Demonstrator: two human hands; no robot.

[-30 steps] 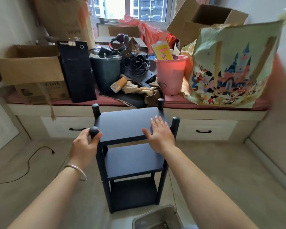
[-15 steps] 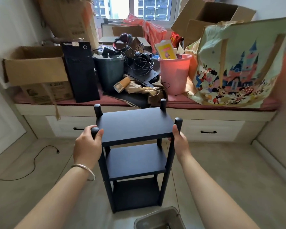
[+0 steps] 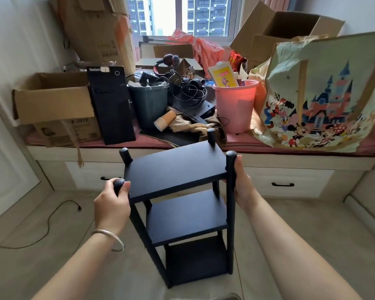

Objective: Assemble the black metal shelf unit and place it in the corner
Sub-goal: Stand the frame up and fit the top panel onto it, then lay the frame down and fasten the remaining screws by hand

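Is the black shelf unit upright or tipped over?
Upright: the shelf unit has three level boards stacked; left hand and right hand grip its near posts.

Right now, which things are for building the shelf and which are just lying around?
For the job:
black three-tier metal shelf unit
left hand, gripping a corner post
right hand, holding another post

Just lying about:
pink plastic bucket
dark green bin
brown paper cups
cartoon castle bag
open cardboard box

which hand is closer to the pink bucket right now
Right. The right hand grips the shelf's front right post, just below the pink bucket; the left hand grips the front left post, farther away.
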